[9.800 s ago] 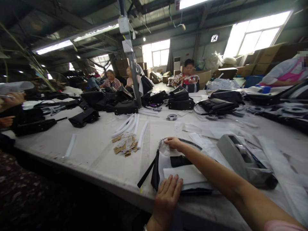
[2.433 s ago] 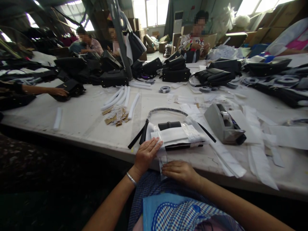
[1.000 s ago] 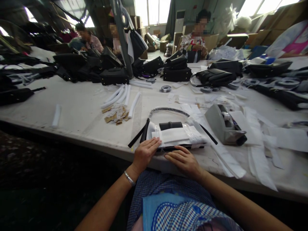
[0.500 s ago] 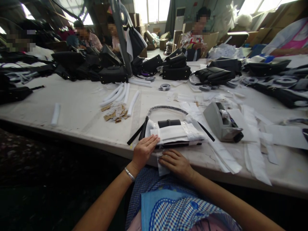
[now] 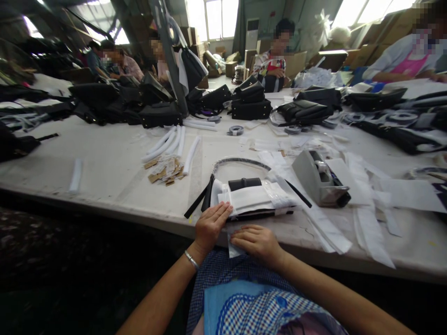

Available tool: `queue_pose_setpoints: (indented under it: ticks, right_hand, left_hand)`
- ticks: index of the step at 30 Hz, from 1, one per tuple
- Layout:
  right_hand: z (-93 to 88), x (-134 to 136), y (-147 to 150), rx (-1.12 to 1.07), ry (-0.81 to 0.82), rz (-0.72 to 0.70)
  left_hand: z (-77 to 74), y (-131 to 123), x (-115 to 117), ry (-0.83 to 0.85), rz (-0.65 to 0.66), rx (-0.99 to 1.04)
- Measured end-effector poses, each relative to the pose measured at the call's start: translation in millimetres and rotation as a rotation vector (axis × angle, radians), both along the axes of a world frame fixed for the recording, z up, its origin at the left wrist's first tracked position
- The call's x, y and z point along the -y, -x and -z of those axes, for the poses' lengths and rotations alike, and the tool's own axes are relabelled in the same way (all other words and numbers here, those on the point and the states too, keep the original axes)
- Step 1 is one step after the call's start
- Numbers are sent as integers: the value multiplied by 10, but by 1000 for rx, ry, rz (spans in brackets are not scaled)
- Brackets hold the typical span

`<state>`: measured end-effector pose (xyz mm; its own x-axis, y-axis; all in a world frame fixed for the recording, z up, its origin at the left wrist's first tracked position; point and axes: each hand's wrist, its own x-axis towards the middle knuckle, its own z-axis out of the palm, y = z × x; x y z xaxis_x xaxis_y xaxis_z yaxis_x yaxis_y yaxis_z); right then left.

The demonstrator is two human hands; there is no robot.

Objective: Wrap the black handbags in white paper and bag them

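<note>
A black handbag [image 5: 245, 184] lies near the table's front edge, with white paper [image 5: 251, 197] and clear film around it. Its handle [image 5: 240, 161] is wrapped in film and arches towards the far side. My left hand [image 5: 212, 225] rests with fingers stretched out on the near left corner of the wrapped bag. My right hand [image 5: 257, 243] lies palm down at the table edge, just below the bag, fingers extended over a piece of clear plastic [image 5: 234, 250]. The plastic hangs partly over the edge; the right thumb is hidden.
A grey tape dispenser [image 5: 314, 179] stands right of the bag, beside long white strips [image 5: 370, 232]. To the left are paper tags [image 5: 167, 171] and white foam tubes [image 5: 191, 156]. Black bags [image 5: 249, 109] line the back, where several people work. A post [image 5: 172, 60] rises there.
The camera view has shifted slightly. My left fingers stay on the bag and my right hand stays over the plastic, with little movement. The co-worker at far right leans further into view.
</note>
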<state>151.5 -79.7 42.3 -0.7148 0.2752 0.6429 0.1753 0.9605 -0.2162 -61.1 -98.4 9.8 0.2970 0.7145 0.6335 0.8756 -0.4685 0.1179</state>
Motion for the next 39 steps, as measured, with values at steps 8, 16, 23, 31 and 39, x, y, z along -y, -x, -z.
queue_pose_setpoints:
  ticks: [8,16,23,31,39]
  right_hand:
    - [-429,-548,149,108,48,111]
    - [-533,-827,305,177,497,29]
    - [-512,-874,349,162,551,146]
    - [-476,-953,446,329,740,252]
    - [-458,-999,514,397,624,307]
  left_hand:
    - [12,-67,14,-48,-107,61]
    - [-41,-73,-12,-75,-103,174]
    - [-46,-60,-28,-58,-98,256]
    - [-62,-86,-12,-23,-109,275]
    - [-32,-45,14,-77,-42,182]
